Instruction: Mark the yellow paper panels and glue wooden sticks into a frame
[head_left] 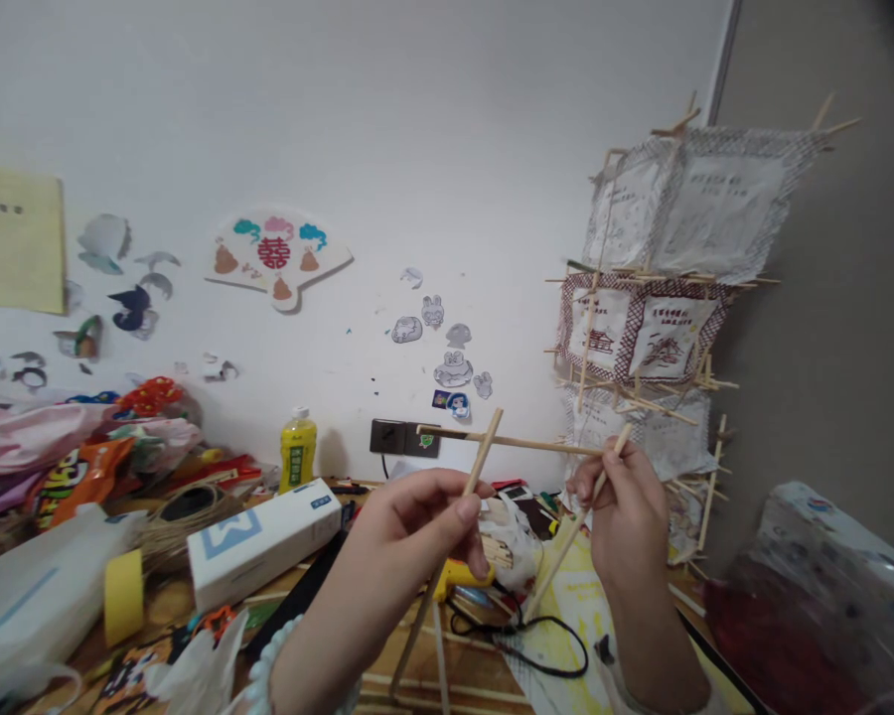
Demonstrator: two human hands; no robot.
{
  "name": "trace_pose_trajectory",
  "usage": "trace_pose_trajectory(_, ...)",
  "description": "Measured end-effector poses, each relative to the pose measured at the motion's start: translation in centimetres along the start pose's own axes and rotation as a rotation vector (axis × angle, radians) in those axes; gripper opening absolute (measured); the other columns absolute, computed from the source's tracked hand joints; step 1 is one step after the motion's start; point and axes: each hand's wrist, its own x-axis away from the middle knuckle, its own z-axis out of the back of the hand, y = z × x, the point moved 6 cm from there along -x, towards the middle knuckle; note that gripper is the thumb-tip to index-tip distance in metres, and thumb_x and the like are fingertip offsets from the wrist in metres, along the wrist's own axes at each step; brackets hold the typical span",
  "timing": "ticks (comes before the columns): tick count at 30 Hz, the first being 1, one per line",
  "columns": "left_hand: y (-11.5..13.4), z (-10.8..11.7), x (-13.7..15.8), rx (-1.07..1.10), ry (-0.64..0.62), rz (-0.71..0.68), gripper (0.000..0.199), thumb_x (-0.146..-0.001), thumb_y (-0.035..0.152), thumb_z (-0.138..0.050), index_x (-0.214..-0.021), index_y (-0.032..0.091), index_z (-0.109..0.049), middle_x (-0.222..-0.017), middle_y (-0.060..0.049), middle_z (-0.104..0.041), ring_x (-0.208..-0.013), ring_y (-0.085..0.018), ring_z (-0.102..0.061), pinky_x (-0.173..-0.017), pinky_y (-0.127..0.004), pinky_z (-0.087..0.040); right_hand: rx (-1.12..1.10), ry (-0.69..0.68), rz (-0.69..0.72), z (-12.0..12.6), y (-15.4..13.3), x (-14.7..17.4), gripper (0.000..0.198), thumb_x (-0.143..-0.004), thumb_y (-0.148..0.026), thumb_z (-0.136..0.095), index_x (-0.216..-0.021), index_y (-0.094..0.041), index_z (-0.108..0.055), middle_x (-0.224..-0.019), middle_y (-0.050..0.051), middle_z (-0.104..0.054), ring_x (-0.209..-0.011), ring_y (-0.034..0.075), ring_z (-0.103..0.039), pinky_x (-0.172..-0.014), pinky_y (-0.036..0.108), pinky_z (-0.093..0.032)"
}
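Note:
My left hand [417, 521] pinches a thin wooden stick [484, 452] between thumb and fingers; the stick runs from above the hand down towards the table. My right hand [626, 511] grips a second upright stick [566, 551]. A third stick [514, 442] lies crosswise between the two, joined to them like part of a frame. Both hands are raised above the cluttered table, about level with each other.
A stacked stick-and-paper lantern [656, 298] stands at the right by the wall. On the table are a white box [264, 541], a yellow tape roll [123, 596], a yellow bottle [298, 449], a black cable [536, 645], twine and snack bags. Paper cut-outs cover the wall.

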Motion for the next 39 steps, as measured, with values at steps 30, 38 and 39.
trace_pose_trajectory(30,-0.51,0.27,-0.20,0.126,0.123,0.022,0.023,-0.074,0.036,-0.069,-0.080,0.015,-0.065,-0.048,0.009,-0.040,-0.038,-0.001,-0.031,-0.038,-0.015,-0.024,0.062,0.061,-0.013,0.81,0.13,-0.13,0.024,-0.078,-0.036,-0.064,-0.069,-0.019,-0.049,-0.040,-0.009,-0.045,-0.037,0.007,-0.037,-0.040,0.019,-0.030)
trace_pose_trajectory(38,-0.78,0.62,-0.16,0.156,0.140,0.045,0.024,-0.072,0.036,-0.071,-0.083,0.015,-0.066,-0.053,0.007,-0.042,-0.040,-0.001,-0.032,-0.039,-0.016,-0.024,0.042,0.051,-0.011,0.76,0.12,-0.23,0.019,-0.076,-0.031,-0.064,-0.069,-0.018,-0.051,-0.040,-0.010,-0.043,-0.036,0.006,-0.037,-0.040,0.019,-0.030)
trace_pose_trajectory(39,-0.76,0.59,-0.18,0.159,0.139,0.045,0.024,-0.072,0.036,-0.071,-0.083,0.015,-0.066,-0.053,0.007,-0.043,-0.040,-0.001,-0.032,-0.039,-0.016,-0.024,0.047,0.054,-0.014,0.80,0.12,-0.24,0.019,-0.076,-0.031,-0.064,-0.069,-0.018,-0.051,-0.040,-0.011,-0.042,-0.036,0.006,-0.036,-0.040,0.019,-0.030)
